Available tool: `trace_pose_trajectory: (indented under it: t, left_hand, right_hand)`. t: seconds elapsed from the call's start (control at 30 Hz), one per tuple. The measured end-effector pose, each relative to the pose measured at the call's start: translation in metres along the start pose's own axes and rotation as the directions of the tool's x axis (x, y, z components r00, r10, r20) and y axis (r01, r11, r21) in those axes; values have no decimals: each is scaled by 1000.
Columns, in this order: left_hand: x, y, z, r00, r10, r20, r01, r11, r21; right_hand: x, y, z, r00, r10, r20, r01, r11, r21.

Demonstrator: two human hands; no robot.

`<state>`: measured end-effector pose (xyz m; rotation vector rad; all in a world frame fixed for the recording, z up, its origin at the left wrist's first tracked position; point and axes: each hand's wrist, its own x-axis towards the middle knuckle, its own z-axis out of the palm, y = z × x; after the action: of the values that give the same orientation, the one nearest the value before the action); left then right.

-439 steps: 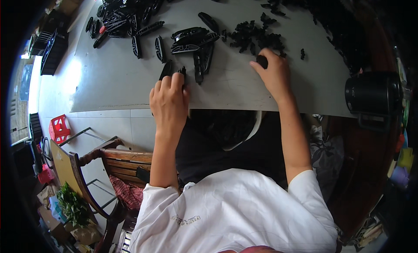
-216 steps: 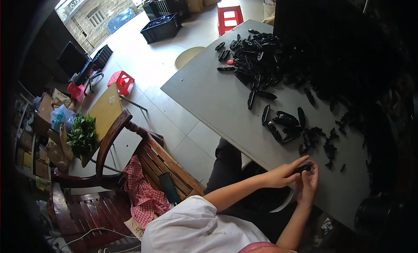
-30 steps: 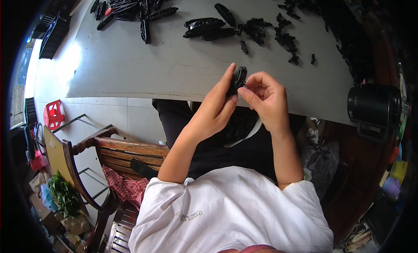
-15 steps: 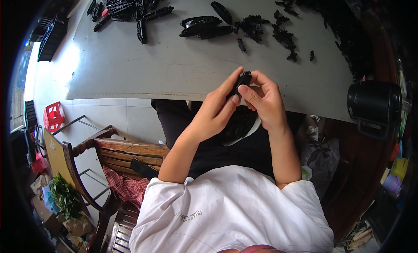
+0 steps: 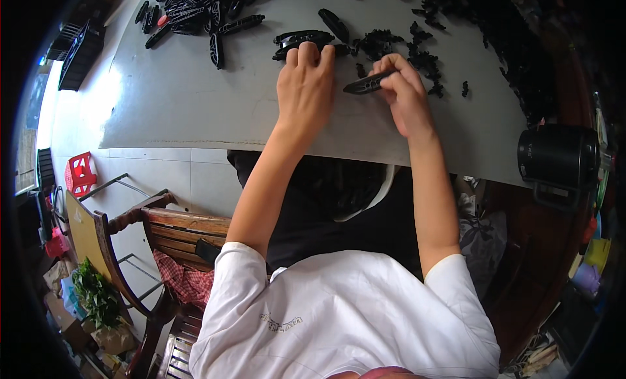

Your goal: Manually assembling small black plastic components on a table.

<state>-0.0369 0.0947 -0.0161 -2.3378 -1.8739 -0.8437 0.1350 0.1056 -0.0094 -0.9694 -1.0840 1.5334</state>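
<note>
Right hand (image 5: 405, 95) is pinching a long black plastic piece (image 5: 366, 85); left hand (image 5: 305, 79) is lying flat, fingers touching black pieces (image 5: 301, 38) on the grey table (image 5: 195, 99).

Left hand (image 5: 306, 86) flat, right hand (image 5: 404, 95) pinching

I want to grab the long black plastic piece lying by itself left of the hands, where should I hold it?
Pinch the long black plastic piece across its narrow middle, coming from above: it lies flat on the grey table, slender, with bare tabletop along both long sides.
</note>
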Motion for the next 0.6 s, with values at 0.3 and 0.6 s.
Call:
trace_pose_trajectory:
  t: [0.3, 0.6]
  left_hand:
    - [-20, -3, -2, 974, -225, 6, 189, 805, -562]
    - [-29, 1, -23, 896, -188, 402, 427, 118, -896]
  right_hand:
    - [16, 5, 11, 954, -300, 30, 141, 355, -924]
    - [-28, -24, 33, 979, 130, 158, -47, 894, -446]
